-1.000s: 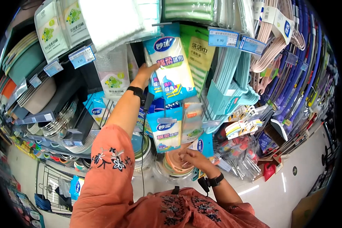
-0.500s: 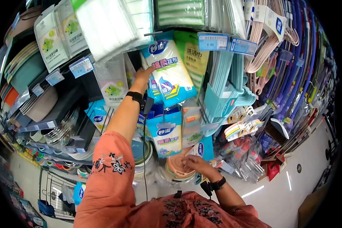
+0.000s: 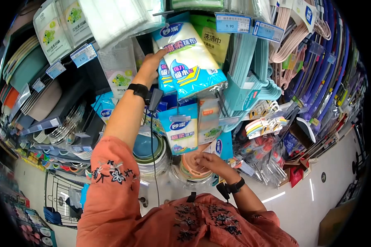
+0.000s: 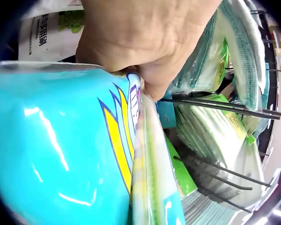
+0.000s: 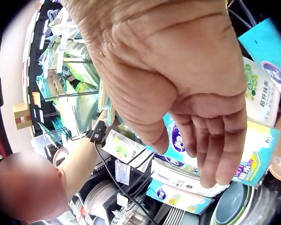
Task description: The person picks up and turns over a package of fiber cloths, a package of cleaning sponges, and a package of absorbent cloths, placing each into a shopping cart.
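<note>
My left hand (image 3: 151, 68) pinches the left edge of a blue and white cloth packet (image 3: 189, 57) at the front of a hook. In the left wrist view my thumb and fingers (image 4: 147, 42) close on the edge of the blue packet (image 4: 61, 140), with a second packet face beside it. Lower down, my right hand (image 3: 213, 164) holds nothing, its fingers loosely bent, in front of stacked round plastic items. The right wrist view shows the right palm (image 5: 178, 89) and relaxed fingers, with a hanging blue packet (image 5: 260, 150) behind them.
Another cloth packet (image 3: 180, 129) hangs below the held one. Teal hangers (image 3: 251, 90) hang to the right, under a price tag (image 3: 233, 23). Plates and bowls (image 3: 43, 103) fill the left shelves. Bare metal hooks (image 4: 225, 105) stick out in the left wrist view.
The front packet's lower end has swung out to the right and looks larger, while my left hand keeps its grip. My right hand stays low with little movement.
</note>
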{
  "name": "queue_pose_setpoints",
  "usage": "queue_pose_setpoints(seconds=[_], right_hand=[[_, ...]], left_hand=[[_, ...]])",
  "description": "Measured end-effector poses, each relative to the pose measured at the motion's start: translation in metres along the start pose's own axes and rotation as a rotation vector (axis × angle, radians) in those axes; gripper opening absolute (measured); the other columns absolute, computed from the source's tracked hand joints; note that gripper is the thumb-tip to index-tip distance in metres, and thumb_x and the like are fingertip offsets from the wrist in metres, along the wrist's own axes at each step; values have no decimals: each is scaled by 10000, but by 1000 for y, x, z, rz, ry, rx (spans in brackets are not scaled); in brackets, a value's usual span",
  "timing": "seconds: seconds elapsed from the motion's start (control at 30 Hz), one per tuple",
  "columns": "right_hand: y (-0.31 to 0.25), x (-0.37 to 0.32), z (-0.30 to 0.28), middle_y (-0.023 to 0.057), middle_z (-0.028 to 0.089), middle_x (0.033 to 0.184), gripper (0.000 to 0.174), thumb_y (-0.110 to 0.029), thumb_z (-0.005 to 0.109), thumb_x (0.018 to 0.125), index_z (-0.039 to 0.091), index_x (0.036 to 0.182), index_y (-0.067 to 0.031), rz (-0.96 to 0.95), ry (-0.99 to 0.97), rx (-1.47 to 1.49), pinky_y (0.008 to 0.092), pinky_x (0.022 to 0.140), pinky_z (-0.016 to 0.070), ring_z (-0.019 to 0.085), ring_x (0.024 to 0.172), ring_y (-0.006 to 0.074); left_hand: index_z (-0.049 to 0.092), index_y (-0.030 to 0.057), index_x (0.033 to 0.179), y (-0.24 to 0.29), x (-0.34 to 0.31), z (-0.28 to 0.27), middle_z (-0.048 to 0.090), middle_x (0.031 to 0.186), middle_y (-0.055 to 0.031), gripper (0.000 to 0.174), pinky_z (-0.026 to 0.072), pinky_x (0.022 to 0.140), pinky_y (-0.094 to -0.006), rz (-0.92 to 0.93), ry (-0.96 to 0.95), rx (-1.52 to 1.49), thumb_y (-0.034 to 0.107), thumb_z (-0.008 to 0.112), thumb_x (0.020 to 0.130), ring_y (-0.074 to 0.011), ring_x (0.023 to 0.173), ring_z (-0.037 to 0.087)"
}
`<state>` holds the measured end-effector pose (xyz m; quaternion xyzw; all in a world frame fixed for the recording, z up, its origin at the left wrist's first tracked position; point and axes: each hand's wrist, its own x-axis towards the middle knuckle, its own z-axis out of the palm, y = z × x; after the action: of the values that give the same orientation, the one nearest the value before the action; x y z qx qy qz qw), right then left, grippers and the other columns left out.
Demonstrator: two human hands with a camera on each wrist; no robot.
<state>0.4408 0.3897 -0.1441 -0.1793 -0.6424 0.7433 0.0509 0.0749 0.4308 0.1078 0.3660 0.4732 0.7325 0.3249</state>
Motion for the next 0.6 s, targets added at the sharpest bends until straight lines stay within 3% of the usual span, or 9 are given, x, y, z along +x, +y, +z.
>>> queue_pose_setpoints(seconds=[0.13,0.3,0.4,0.6], right_hand=[[-13,2,-3,46,703,1013,348,-259,597,1005,600,1241,-2,-33,2,3,252,739,550,681,840,113],[-23,5,-13,104,699,1086,324,-235,568,1034,581,1239,15,-152,3,-11,294,766,583,710,922,169],[-28,4,-15,83,713,1031,323,-251,578,1021,601,1218,4,-156,42,74,277,764,567,703,844,148],[-41,4,-23,121,705,1098,337,-277,573,1028,591,1239,-14,-179,28,73,285,769,569,707,911,162]], left_hand=[[591,-130,1177,9,-27,9,708,1048,-216,436,620,747,-355,-32,-96,-76,209,713,931,-254,861,731],[585,-113,1201,19,-80,26,699,1101,-225,434,629,741,-338,-31,-36,-59,212,704,940,-251,862,734],[579,-111,1214,22,-101,29,700,1112,-224,446,628,743,-328,-20,-55,-67,220,705,944,-242,878,738],[561,-114,1249,24,-132,37,702,1143,-213,498,620,764,-302,31,-87,-57,265,693,955,-217,897,741]])
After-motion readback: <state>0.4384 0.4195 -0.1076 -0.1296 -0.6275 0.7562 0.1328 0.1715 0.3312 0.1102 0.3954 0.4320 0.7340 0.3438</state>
